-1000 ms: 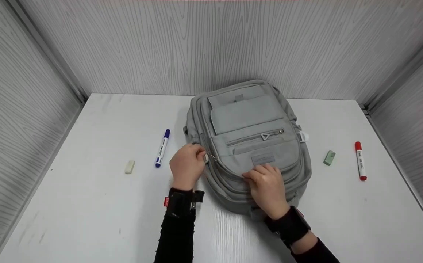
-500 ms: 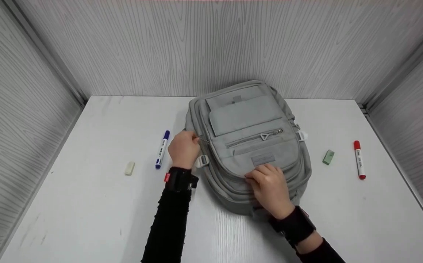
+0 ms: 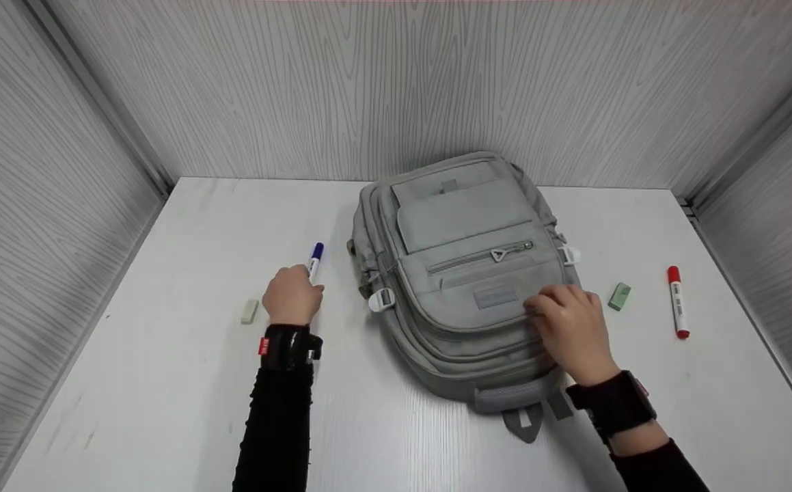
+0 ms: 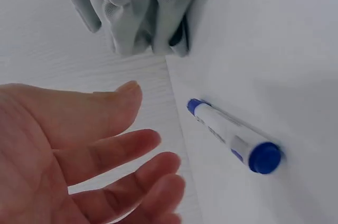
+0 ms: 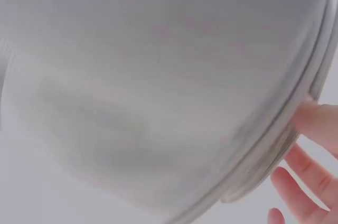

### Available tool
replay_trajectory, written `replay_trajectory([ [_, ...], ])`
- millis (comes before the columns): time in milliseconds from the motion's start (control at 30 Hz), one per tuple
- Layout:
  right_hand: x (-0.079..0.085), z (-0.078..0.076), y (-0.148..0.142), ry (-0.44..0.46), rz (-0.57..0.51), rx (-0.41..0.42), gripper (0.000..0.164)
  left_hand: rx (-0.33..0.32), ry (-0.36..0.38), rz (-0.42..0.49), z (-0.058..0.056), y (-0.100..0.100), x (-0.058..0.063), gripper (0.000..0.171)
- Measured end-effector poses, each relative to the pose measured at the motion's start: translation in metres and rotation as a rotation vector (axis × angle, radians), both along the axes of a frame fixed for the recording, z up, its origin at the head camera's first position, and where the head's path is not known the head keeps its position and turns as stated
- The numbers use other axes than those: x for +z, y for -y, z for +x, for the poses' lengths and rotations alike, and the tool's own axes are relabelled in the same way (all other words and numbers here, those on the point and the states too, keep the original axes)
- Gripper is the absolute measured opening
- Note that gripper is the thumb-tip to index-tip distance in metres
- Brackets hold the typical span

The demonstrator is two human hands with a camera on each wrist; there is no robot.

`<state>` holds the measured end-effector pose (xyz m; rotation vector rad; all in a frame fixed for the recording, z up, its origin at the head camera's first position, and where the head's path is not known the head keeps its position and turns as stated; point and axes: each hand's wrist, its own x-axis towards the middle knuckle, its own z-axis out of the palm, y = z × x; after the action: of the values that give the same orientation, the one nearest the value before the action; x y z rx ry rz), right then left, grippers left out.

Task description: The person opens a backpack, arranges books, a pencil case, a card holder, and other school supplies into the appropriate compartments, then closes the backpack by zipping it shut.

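A grey backpack (image 3: pixel 460 215) lies on the white table, its front pockets facing up. My left hand (image 3: pixel 293 295) is beside a blue-and-white marker (image 3: pixel 316 258) and hides its lower part in the head view. In the left wrist view the left hand (image 4: pixel 100 150) has its thumb and fingers apart, with the marker (image 4: pixel 224 131) lying on the table ahead of them. My right hand (image 3: pixel 570 331) is over the backpack's lower right side. The right wrist view is blurred; there the loosely bent fingers (image 5: pixel 301 182) and thumb sit at the bag's edge, pinching nothing visible.
A whitish eraser (image 3: pixel 249 311) lies left of the left hand. To the right of the backpack are a green eraser (image 3: pixel 619 296) and a red-and-white marker (image 3: pixel 678 302). Wood-grain panels (image 3: pixel 266 89) enclose the table at the back and both sides.
My left hand has left the backpack's left side, where it was pinching near the zipper, and moved left to the blue marker. The right hand has shifted right from the front pocket's lower edge.
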<state>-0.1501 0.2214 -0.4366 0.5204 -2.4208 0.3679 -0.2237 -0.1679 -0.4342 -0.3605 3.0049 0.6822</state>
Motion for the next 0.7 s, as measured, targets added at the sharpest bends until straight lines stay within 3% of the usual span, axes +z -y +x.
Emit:
replay_trajectory([
  [167,0.005,-0.005,-0.007,-0.023,0.046,0.034,0.017,0.019,0.135,-0.021,0.000,0.014,-0.011,0.026],
  [300,0.013,-0.007,-0.008,-0.032,0.062,0.064,0.014,0.026,0.177,-0.017,0.001,0.015,-0.020,0.013],
  [433,0.030,-0.011,-0.008,-0.028,0.008,0.089,0.013,0.042,0.159,-0.023,0.000,0.015,-0.026,0.013],
  [567,0.054,-0.020,-0.003,-0.079,-0.088,0.075,0.012,0.050,0.106,0.008,0.003,0.015,-0.025,0.011],
  [700,0.075,-0.030,0.007,-0.132,-0.178,0.017,0.007,0.008,0.041,0.070,0.020,0.015,-0.014,0.014],
])
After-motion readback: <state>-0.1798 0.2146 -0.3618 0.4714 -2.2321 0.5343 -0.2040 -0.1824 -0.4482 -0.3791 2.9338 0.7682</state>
